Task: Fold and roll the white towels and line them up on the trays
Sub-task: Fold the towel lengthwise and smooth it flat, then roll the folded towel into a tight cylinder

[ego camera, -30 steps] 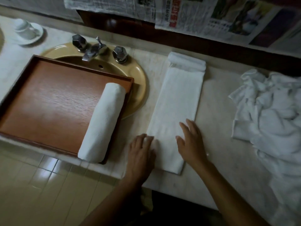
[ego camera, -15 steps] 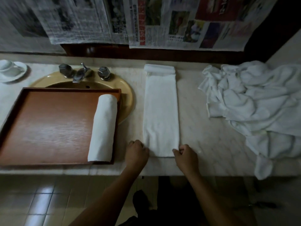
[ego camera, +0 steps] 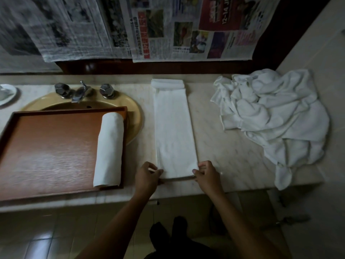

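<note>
Two hands pinch the near corners of a long folded towel on a marble counter

The left hand (ego camera: pixel 147 176) grips the near left corner of the folded towel (ego camera: pixel 175 135) between curled fingers and thumb, and the right hand (ego camera: pixel 207 177) pinches the near right corner the same way. The towel lies flat as a narrow strip on the counter (ego camera: pixel 224 146), running away from the person, its far end turned over into a small fold by the wall. To the left, a wooden tray (ego camera: pixel 46 146) sits partly over a yellow sink (ego camera: pixel 134 109) with chrome taps (ego camera: pixel 82 90); one rolled towel (ego camera: pixel 109 149) lies along the tray's right wall. To the right, well apart, a loose pile of towels (ego camera: pixel 270 113) spills over the counter's front edge. Newspaper sheets (ego camera: pixel 168 28) hang on the wall behind, and a saucer (ego camera: pixel 7 94) shows at the far left
</note>
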`<action>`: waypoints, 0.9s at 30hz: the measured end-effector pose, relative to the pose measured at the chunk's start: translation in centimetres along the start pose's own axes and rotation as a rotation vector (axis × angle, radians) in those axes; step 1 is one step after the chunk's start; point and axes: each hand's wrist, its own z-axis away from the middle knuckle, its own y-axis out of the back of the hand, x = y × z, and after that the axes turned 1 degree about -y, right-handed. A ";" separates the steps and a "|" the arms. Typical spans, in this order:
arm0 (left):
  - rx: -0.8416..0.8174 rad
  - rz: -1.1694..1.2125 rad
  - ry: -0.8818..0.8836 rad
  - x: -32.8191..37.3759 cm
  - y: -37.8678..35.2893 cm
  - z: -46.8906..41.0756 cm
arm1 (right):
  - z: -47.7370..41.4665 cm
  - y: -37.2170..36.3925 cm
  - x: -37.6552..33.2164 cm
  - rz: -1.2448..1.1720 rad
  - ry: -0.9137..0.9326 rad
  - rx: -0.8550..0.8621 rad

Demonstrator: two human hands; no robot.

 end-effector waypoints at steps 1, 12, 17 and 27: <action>0.010 -0.017 -0.003 -0.1 -0.1 0.1 | 0.2 0.2 0.1 0.012 0.011 0.002; 0.066 -0.736 -0.527 -3.4 -1.3 2.0 | 3.8 -0.6 1.6 0.575 0.509 0.000; -0.167 -1.169 -0.897 -7.9 -0.1 1.7 | 3.2 -0.5 4.8 0.832 0.678 -0.161; -0.147 -1.086 -0.759 -4.4 -3.0 0.6 | 1.0 -0.3 3.2 0.735 0.639 -0.176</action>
